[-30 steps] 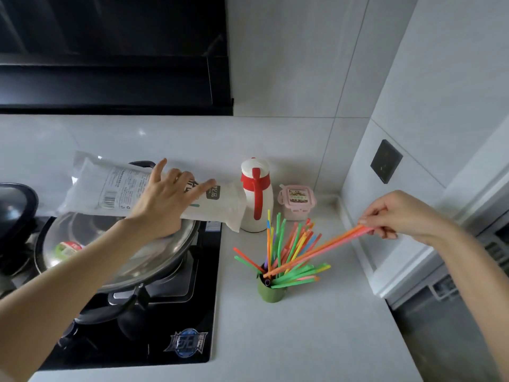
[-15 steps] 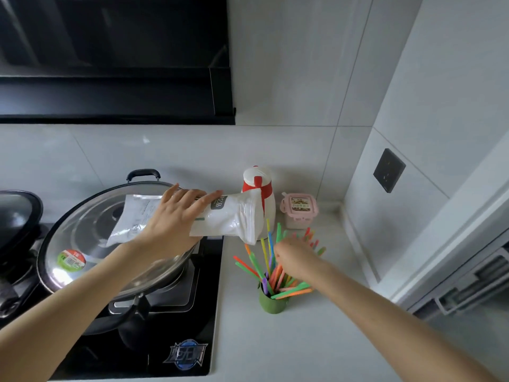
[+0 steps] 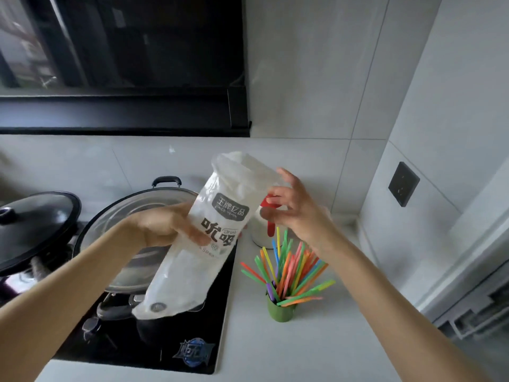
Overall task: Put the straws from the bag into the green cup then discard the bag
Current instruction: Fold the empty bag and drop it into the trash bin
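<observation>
My left hand [image 3: 165, 226] grips the middle of a white plastic straw bag [image 3: 203, 244] with black print, held upright in the air with its open mouth at the top. No straws show inside it. My right hand [image 3: 297, 208] hovers beside the bag's mouth with fingers spread, holding nothing. Below it, a small green cup [image 3: 281, 310] stands on the counter, filled with several coloured straws [image 3: 292, 266] that fan outwards.
A black hob [image 3: 176, 340] carries a wok with a glass lid [image 3: 132, 213] and a black pot lid [image 3: 35, 224] at the left. A white and red bottle [image 3: 261, 232] stands behind the cup. A wall socket [image 3: 403, 184] is at right.
My left hand turned the bag from lying sideways to upright and brought it nearer. My right hand left the straws in the cup and rose to the bag's mouth.
</observation>
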### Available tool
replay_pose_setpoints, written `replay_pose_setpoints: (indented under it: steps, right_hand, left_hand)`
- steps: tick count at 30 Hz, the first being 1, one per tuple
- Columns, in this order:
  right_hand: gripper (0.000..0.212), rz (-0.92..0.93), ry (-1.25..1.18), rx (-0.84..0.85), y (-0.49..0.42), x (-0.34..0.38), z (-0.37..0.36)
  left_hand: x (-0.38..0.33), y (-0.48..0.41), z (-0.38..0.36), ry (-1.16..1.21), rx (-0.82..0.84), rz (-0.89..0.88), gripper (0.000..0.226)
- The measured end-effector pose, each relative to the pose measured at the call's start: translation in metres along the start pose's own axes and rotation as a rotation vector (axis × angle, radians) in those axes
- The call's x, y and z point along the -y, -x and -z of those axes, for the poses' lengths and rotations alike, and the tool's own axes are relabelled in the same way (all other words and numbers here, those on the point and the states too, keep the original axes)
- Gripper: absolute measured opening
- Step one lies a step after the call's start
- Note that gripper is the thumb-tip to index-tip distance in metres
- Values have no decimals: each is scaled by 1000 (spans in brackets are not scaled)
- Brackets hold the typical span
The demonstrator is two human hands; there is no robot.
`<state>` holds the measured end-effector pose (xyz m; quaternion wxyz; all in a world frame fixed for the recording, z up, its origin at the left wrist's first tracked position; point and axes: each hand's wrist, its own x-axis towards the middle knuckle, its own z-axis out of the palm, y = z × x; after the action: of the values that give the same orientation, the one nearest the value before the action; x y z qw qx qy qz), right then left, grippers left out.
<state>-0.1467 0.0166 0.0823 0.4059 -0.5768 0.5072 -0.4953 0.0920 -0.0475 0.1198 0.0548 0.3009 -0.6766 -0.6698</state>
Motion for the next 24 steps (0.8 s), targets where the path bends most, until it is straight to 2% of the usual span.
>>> replay_pose_setpoints:
  steps: [2,4,10,13,15,16,18,19,24]
  right_hand:
    - [28,3,-95,2,-5,4,-7]
    - [10,0,-133,-16,-4,1,-14]
    - [19,-81,-119,-202,26,-17,-25]
    - [17,-149,-77,-304,53,-27,-37]
    - [9,-231,-133,-239,85,-33,-49]
    - [15,-293,-155,-150,104,-38,-59]
    - [29,-393,-148,3,145,-55,-80]
    - [29,-430,-160,10,166,-64,-90]
    - [27,-602,-378,-233,254,-108,-116]
  left_hand:
    - [6,-2,-9,117,37,17,60]
    - [15,-3,-18,202,5,20,60]
    - [58,6,-50,391,-112,-16,60]
    - [89,17,-75,352,-270,-27,37]
    - [111,26,-92,414,-350,-33,30]
    - [122,30,-100,448,-367,-40,29]
    - [144,41,-121,494,-360,-49,28]
    - [155,48,-131,509,-347,-40,27]
    - [229,72,-182,499,-267,117,22]
